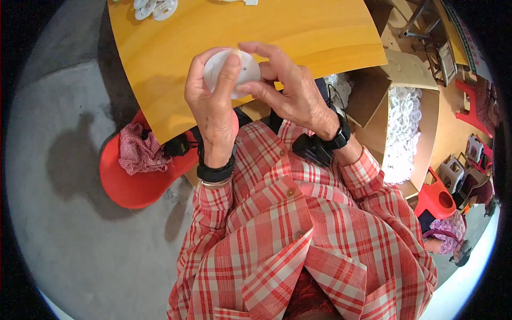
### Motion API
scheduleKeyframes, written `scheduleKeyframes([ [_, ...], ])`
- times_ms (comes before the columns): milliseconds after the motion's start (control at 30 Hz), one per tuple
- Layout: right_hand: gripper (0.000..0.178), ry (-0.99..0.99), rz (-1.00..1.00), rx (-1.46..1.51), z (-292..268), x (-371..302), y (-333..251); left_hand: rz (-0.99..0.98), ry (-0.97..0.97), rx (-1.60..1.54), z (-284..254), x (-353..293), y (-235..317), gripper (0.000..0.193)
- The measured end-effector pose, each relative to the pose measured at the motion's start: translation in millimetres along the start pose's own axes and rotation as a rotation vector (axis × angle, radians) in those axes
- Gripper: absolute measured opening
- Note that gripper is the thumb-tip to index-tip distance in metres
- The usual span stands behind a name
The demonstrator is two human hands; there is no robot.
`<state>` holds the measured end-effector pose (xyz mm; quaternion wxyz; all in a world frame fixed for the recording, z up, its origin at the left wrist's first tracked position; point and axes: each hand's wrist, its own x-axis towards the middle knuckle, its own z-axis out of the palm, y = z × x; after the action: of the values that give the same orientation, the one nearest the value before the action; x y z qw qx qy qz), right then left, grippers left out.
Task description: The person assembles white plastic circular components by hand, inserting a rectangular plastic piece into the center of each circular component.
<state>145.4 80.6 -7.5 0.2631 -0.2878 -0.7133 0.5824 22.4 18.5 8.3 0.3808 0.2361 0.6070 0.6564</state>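
Note:
A white round plastic disc point(246, 74) with a small dark hole is held up over the near part of the yellow wooden table. My left hand point(216, 101) grips it from the left, its thumb lying across the face and its fingers wrapped behind the edge. At the disc's right rim, my right hand point(293, 93) is closed about the edge. Its thumb presses the lower right side, while the index finger arches toward the top. The fingers behind the disc are partly hidden.
The yellow table point(314, 32) carries several white round parts point(156, 7) at its far left. Right of me, an open cardboard box point(426, 114) holds many white and clear plastic parts point(402, 133). A red stool point(128, 184) with checked cloth point(141, 152) stands left. Another person point(448, 234) is far right.

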Motion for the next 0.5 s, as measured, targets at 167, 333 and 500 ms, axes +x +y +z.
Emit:
scheduleKeyframes([
  [167, 0.042, 0.091, -0.128, -0.009, 1.1, 0.5, 11.2, 0.051, -0.066, 0.046, 0.0, -1.7, 0.8, 0.028],
  [333, 0.040, 0.044, -0.086, 0.062, -1.8, 2.5, 2.9, 0.042, -0.109, 0.033, -1.1, -0.4, 3.0, 0.029],
  [500, 0.039, 0.041, -0.068, 0.062, -3.2, 0.6, -5.8, 0.143, -0.135, 0.037, -0.6, 2.0, 0.8, 0.027],
])
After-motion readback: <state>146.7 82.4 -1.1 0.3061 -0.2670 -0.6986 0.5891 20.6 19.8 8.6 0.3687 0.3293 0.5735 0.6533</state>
